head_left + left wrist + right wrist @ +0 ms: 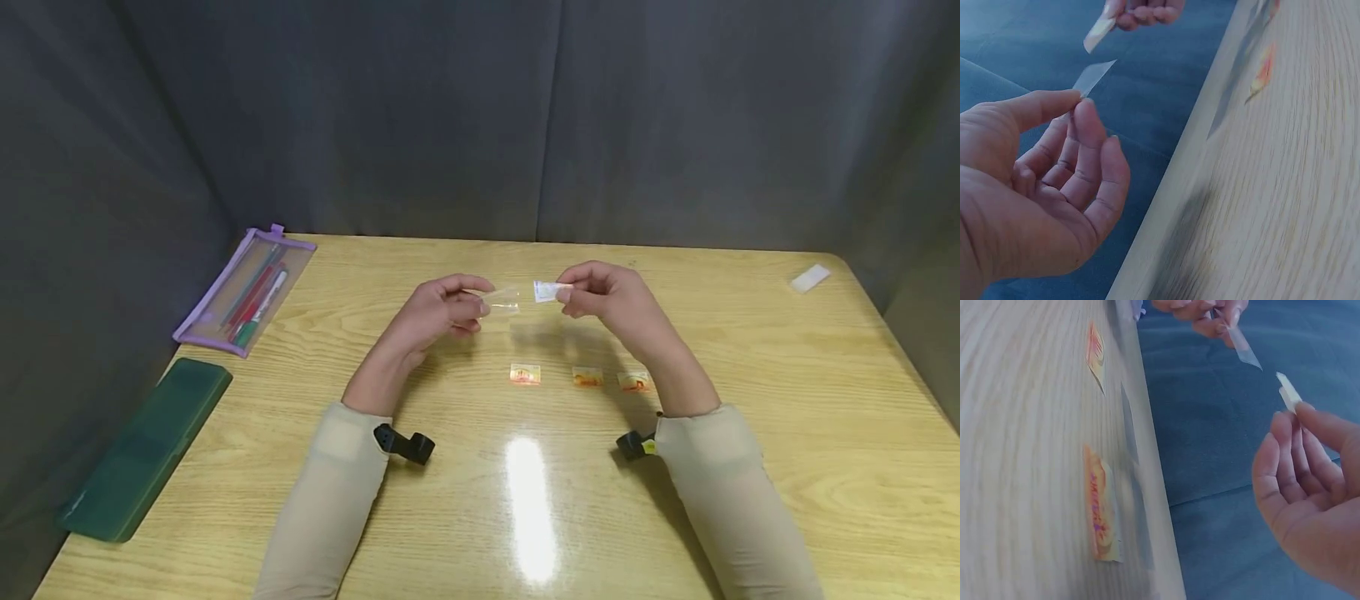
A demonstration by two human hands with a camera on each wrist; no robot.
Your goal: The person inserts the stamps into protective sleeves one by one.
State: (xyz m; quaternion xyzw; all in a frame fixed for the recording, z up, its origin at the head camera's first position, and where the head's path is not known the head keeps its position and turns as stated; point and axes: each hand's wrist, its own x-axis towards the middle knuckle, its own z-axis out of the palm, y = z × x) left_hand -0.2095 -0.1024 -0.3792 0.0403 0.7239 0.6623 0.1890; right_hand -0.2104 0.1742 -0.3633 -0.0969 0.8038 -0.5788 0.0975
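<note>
Between thumb and index finger, my left hand (442,310) pinches a small clear plastic piece (504,302), thin and flat; its free end points right. My right hand (617,298) pinches a small white printed slip (547,291) by one end. In the right wrist view that slip (1289,392) shows two layers slightly apart. Both pieces are held up above the table, facing each other with a narrow gap between. Below the hands lie three small orange-and-yellow printed slips, the left one (525,373), the middle one (587,377) and the right one (634,382).
A purple-edged mesh zip pouch (307,258) with several pens inside lies at the back left. In front of it is a dark green case (146,454) along the table's left edge. A small white block (811,277) lies at the far right. Dark curtains (420,125) hang behind the wooden table.
</note>
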